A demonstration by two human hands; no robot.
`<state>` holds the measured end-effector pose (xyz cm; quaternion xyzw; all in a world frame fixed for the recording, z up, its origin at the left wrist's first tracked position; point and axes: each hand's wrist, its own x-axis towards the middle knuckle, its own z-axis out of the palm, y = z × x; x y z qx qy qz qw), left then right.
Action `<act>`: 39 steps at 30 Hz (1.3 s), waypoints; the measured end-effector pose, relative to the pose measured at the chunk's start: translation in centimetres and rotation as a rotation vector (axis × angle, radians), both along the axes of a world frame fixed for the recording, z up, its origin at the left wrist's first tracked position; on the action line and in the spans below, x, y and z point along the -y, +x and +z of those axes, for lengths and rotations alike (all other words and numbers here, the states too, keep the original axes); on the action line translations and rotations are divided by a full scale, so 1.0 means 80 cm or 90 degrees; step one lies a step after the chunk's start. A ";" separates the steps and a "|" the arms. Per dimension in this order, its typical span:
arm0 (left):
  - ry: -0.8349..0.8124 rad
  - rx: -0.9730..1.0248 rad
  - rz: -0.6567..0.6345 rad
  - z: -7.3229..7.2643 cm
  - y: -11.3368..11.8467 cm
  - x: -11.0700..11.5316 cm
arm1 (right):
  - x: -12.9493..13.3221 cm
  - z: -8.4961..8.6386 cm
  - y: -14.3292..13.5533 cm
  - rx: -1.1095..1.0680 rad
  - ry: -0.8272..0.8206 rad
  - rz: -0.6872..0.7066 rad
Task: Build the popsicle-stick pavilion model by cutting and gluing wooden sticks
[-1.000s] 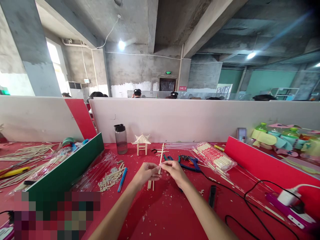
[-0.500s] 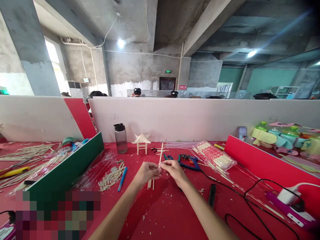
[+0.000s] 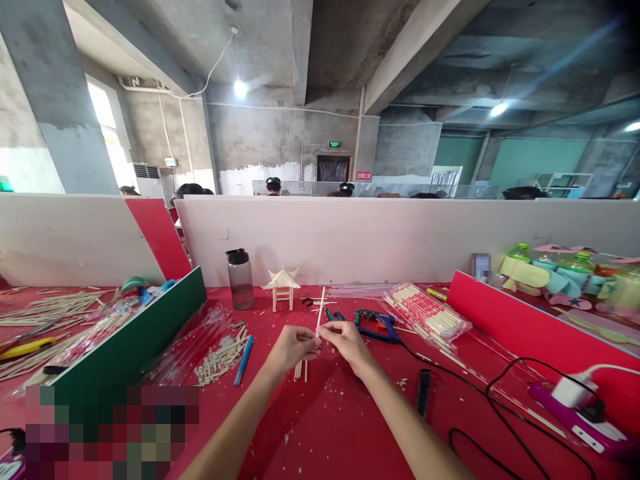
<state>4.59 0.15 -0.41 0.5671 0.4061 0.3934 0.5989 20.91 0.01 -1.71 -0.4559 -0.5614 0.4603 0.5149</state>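
Observation:
A thin pale wooden stick (image 3: pixel 321 310) stands nearly upright between my hands, tilted slightly to the right. My left hand (image 3: pixel 296 347) pinches it near its lower end. The fingertips of my right hand (image 3: pixel 346 340) are closed on the same stick from the other side. Below my left hand, a few more wooden sticks (image 3: pixel 301 371) lie on the red table, partly hidden by the fingers. Beyond my hands stands a small pavilion model (image 3: pixel 283 289) built of sticks. Behind my right hand rests a blue hot glue gun (image 3: pixel 380 327).
To the left are a blue marker (image 3: pixel 243 361), a pile of short stick pieces (image 3: pixel 220 357) and a dark-lidded bottle (image 3: pixel 241 280). A bag of sticks (image 3: pixel 427 310), a black utility knife (image 3: pixel 424 393) and a purple power strip (image 3: pixel 583 420) with cables lie right. Green (image 3: pixel 130 327) and red (image 3: pixel 540 347) boards flank the table.
Both hands keep hold of the stick in almost the same place. The whole view has shifted very slightly.

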 end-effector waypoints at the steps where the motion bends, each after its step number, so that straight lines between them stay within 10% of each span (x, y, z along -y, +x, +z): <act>1: -0.002 0.000 0.002 0.000 0.000 0.000 | -0.001 0.001 0.001 -0.004 0.004 0.002; 9: -0.008 -0.001 0.034 -0.008 -0.008 -0.008 | -0.016 0.018 0.053 -0.009 0.053 -0.151; 24: 0.007 0.022 0.031 -0.003 -0.015 -0.011 | -0.019 -0.009 0.084 0.687 0.146 -0.241; 39: 0.004 0.049 0.065 0.006 -0.025 -0.013 | 0.000 0.003 0.029 0.566 0.262 -0.109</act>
